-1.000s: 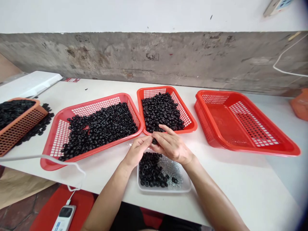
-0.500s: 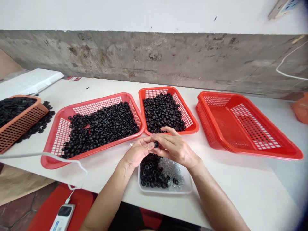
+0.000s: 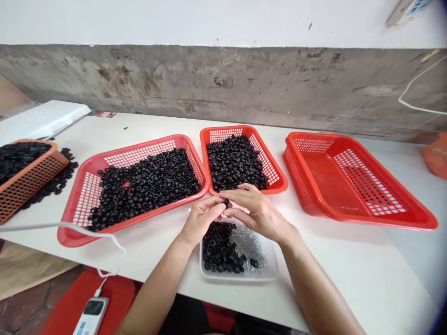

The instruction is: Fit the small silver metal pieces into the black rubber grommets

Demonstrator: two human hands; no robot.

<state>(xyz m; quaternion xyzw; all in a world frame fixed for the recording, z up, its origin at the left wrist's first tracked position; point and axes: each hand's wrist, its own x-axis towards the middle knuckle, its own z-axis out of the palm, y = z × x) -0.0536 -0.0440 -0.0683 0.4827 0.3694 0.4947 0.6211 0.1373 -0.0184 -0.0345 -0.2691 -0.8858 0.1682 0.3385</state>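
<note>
Between the fingertips of both hands is a small round black part [image 3: 226, 203], mostly hidden by the fingers. My left hand [image 3: 203, 216] pinches it with thumb and forefinger. My right hand [image 3: 249, 209] closes on it from the other side, thumb below and fingers above. Just under the hands, a clear plastic tray [image 3: 240, 278] holds black ring-like parts [image 3: 220, 251] on its left and small clear beads [image 3: 253, 246] on its right. Behind the hands stands a small red basket [image 3: 283, 186] full of similar black parts.
A wide red basket [image 3: 66, 228] of black parts stands left. Stacked red baskets [image 3: 307, 195] stand right. An orange basket [image 3: 31, 186] sits far left, with loose black pieces [image 3: 52, 186] beside it. A white cable [image 3: 87, 229] runs to a power bank [image 3: 91, 316] on a red stool [image 3: 120, 288].
The right hand's fingers have shifted round the black part, and the thumb now shows stretched below it. The part is more covered than before. The whole view has moved slightly.
</note>
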